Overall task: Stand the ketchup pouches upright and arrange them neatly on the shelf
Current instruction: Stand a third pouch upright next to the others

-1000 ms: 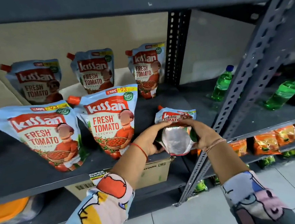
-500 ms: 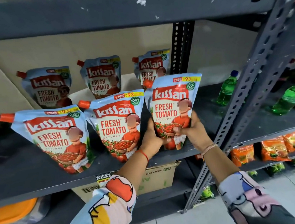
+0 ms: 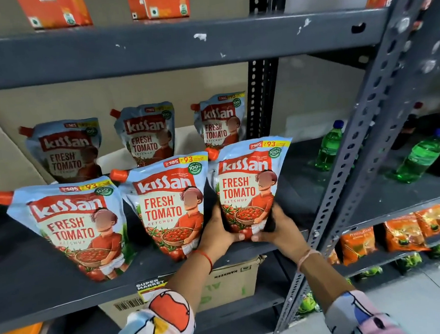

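Observation:
Several blue-and-red ketchup pouches stand on the dark grey shelf (image 3: 39,291). At the right end of the front row, one ketchup pouch (image 3: 249,183) stands upright with its base on the shelf. My left hand (image 3: 219,232) grips its lower left side and my right hand (image 3: 279,228) its lower right side. Beside it stand the middle front pouch (image 3: 168,205) and the left front pouch (image 3: 73,225), which leans left. Three more pouches, among them the back middle pouch (image 3: 146,135), stand in a row behind against the cardboard backing.
A perforated grey upright (image 3: 351,172) rises just right of my hands. Green bottles (image 3: 329,146) lie on the neighbouring shelf. Orange snack packs (image 3: 403,234) fill a lower shelf, a cardboard box (image 3: 230,279) sits below, and orange cartons (image 3: 56,11) stand above.
The pouch went from tipped over, silver bottom facing me, to upright at the front row's right end. Both hands slid down to its base, and the camera tilted upward.

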Demonstrator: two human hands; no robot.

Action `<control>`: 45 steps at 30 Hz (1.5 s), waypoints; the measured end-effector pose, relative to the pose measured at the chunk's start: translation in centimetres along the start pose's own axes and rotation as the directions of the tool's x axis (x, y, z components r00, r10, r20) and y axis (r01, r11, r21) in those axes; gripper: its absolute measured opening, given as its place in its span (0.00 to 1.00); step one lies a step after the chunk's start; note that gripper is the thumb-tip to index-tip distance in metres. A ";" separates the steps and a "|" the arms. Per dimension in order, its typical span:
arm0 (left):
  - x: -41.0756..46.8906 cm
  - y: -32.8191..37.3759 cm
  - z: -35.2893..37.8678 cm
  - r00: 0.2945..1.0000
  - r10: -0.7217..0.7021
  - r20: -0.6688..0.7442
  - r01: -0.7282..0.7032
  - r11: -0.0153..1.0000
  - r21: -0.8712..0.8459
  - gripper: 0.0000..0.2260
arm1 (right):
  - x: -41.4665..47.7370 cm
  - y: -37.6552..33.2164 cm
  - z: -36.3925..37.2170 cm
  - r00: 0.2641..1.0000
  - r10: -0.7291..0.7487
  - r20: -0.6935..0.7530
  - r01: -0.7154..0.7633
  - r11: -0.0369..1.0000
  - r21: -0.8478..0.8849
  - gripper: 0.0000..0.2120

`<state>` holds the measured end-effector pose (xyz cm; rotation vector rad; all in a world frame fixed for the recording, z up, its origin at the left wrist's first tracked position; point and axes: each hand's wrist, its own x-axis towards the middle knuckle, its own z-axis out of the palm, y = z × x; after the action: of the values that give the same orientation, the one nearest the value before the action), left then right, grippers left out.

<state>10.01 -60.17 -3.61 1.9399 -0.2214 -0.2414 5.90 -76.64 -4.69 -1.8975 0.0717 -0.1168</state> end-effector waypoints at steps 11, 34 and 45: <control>0.9 1.0 3.2 0.996 0.086 -0.017 -0.084 0.994 0.068 0.40 | -0.9 0.1 -1.5 0.981 -0.088 -0.174 0.069 0.991 -0.112 0.31; 1.7 0.7 4.0 0.999 0.041 0.008 -0.041 0.999 -0.006 0.40 | -1.3 0.1 -1.2 0.969 -0.033 -0.244 -0.025 0.973 -0.230 0.34; -12.0 -5.4 -6.6 0.847 0.263 -0.461 -0.170 0.957 0.233 0.14 | -6.9 -4.3 9.8 0.793 -0.524 -0.310 0.401 0.833 -0.381 0.21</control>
<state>0.47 -49.07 -5.42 2.0686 -0.1274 0.4385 0.21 -65.24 -4.05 -2.1305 -0.1149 -0.8905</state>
